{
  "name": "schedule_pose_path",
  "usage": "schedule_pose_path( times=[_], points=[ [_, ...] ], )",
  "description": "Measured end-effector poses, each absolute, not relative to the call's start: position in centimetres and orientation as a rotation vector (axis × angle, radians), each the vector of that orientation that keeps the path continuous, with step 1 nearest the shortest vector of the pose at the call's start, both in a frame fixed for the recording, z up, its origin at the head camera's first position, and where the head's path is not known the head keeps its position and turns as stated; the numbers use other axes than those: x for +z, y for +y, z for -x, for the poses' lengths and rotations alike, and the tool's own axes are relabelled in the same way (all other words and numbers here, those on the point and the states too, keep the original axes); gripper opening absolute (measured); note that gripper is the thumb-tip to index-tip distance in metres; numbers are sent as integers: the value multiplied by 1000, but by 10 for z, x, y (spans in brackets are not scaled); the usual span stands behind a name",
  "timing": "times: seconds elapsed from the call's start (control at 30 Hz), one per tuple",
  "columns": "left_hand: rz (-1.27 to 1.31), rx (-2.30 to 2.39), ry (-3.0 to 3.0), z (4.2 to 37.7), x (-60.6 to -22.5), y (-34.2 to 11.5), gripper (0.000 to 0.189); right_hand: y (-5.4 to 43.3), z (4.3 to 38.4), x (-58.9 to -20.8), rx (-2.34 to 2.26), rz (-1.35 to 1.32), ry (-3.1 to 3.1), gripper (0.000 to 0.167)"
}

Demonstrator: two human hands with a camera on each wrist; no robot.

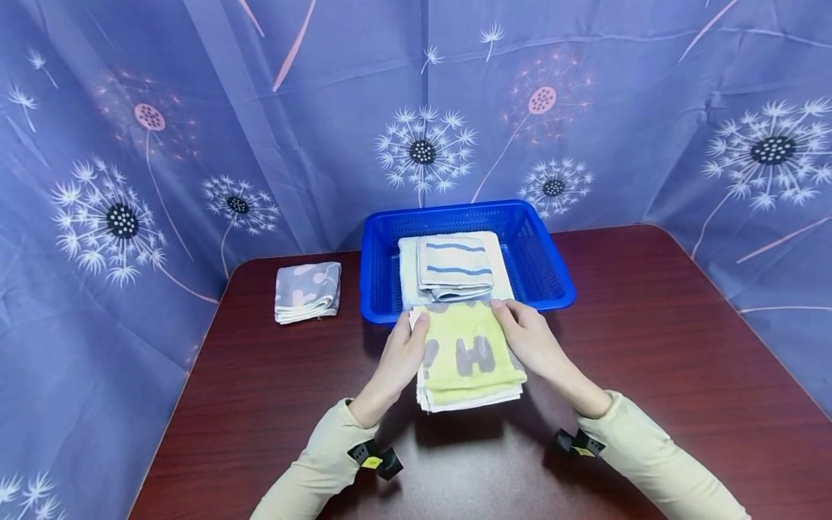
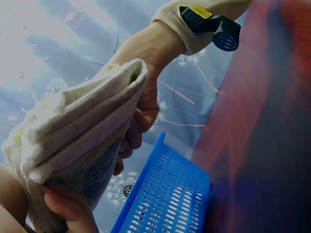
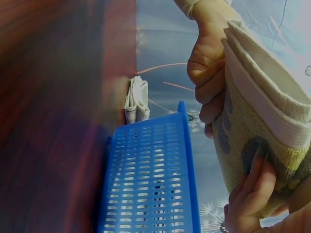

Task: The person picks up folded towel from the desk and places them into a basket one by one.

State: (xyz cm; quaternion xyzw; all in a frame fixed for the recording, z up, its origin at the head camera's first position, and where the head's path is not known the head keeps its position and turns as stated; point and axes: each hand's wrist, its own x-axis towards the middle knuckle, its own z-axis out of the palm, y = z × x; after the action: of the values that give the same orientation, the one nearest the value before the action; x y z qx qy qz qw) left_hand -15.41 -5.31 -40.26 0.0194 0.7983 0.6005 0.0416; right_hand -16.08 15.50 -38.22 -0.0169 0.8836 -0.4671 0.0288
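Note:
Both hands hold a folded yellow towel (image 1: pixel 471 354) with grey shapes, raised just in front of the basket. The left hand (image 1: pixel 404 352) grips its left edge, thumb on top and fingers curled beneath. On the opposite edge the right hand (image 1: pixel 534 338) pinches it the same way. From below, the wrist views show the towel's stacked white folds (image 2: pixel 82 121) and the fingers under it. Behind it, the blue basket (image 1: pixel 552 263) contains a folded white towel with blue stripes (image 1: pixel 458 263), lying on a larger pale towel (image 1: pixel 409 271).
A folded grey towel (image 1: pixel 308 291) with pink and white patterns lies on the dark red table (image 1: pixel 650 325), left of the basket. A blue dandelion-print curtain (image 1: pixel 325 144) hangs behind and along both sides of the table.

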Motion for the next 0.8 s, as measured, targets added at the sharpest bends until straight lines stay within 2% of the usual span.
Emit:
schedule_pose_path(
  times=[0.2,0.47,0.8],
  points=[
    [-79,1844,2470,157,-402,-54,45,154,164,-381,-1438,49,2731,43],
    [-50,1844,2455,161,-398,-53,32,154,167,-380,-1480,37,2691,42],
    [-47,1899,2400,168,-391,-53,32,153,173,-375,-1495,42,2702,42]
  ],
)
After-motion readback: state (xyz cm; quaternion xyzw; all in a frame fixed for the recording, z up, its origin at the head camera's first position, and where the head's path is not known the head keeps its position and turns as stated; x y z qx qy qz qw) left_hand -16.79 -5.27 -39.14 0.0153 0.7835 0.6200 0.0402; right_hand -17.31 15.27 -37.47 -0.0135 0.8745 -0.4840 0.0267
